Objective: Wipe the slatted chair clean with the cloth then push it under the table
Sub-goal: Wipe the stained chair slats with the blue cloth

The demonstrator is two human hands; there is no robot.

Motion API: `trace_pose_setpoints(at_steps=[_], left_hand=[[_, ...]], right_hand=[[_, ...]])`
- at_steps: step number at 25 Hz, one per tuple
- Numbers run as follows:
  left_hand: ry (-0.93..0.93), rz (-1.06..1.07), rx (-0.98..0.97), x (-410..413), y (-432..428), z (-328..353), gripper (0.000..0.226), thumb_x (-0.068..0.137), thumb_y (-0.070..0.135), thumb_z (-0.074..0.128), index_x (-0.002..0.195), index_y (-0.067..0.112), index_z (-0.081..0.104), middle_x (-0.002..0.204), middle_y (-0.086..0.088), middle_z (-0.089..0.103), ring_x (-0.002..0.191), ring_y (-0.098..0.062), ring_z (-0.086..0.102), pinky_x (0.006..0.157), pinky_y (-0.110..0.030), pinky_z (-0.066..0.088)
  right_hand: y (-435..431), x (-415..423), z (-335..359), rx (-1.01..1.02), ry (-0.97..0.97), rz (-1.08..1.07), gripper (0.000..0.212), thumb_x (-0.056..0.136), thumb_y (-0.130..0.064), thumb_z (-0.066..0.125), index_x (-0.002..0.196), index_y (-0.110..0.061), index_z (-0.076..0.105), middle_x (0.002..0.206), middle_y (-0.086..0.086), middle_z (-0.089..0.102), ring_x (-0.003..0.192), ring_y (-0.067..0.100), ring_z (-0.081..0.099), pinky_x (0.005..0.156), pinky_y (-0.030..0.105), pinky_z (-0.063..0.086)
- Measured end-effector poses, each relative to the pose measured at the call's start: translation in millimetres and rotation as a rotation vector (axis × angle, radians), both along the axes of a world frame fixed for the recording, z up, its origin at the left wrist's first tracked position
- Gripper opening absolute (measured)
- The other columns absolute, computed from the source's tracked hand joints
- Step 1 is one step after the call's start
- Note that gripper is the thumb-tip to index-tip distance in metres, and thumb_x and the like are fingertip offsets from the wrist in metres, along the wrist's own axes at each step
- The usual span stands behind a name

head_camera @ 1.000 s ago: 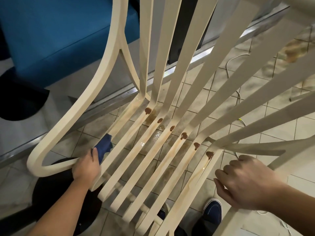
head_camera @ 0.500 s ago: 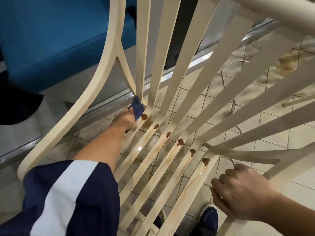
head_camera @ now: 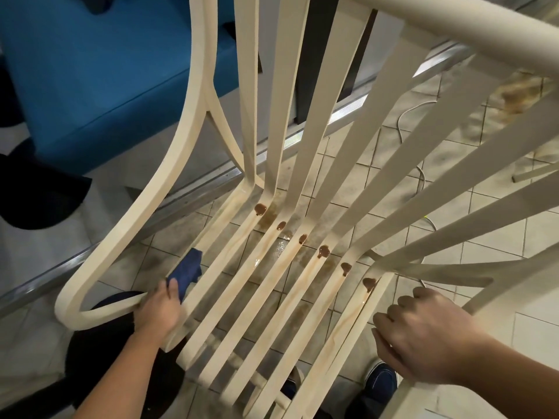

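Left hand [head_camera: 158,309]: pulled back to seat front after reaching slat roots half a second ago; one pass along leftmost slat [head_camera: 222,216] done. Fingers curled, pinching blue cloth [head_camera: 186,272] onto that slat. Right hand [head_camera: 423,337]: unmoved, hooked over right seat rail, steadying slatted chair [head_camera: 99,261]. Brown blobs [head_camera: 260,209] remaining at other slat roots, stains on floor [head_camera: 499,237]. Wiping barely begun, push pending.

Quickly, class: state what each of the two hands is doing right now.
Left hand: holds the blue cloth against the chair.
Right hand: grips the chair's right edge.
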State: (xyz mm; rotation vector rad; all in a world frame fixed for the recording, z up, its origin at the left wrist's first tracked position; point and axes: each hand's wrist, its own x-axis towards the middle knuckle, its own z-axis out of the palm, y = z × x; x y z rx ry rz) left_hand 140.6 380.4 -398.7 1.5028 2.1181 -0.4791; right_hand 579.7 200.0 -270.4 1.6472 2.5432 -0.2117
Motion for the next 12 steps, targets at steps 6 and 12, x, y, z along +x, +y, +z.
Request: trace_pose_setpoints(at_steps=[6, 12], left_hand=[[-0.105, -0.041, 0.016, 80.5, 63.9, -25.2, 0.066, 0.105, 0.056, 0.009, 0.144, 0.016, 0.044, 0.137, -0.022, 0.055, 0.124, -0.041, 0.054, 0.106, -0.056, 0.040], [-0.325, -0.035, -0.028, 176.5, 142.0, -33.4, 0.052, 0.110, 0.038, 0.028, 0.135, 0.003, 0.057, 0.134, -0.024, 0.060, 0.125, -0.042, 0.055, 0.105, -0.046, 0.044]], right_hand=[[0.6, -0.8, 1.6, -0.007, 0.015, -0.020, 0.035, 0.075, -0.036, 0.065, 0.053, -0.020, 0.044, 0.042, 0.002, 0.040, 0.033, 0.027, 0.038, 0.045, 0.031, 0.038], [1.3, -0.4, 2.7, -0.005, 0.010, -0.011, 0.035, 0.077, -0.037, 0.062, 0.052, -0.021, 0.044, 0.041, 0.001, 0.040, 0.033, 0.028, 0.038, 0.046, 0.029, 0.036]])
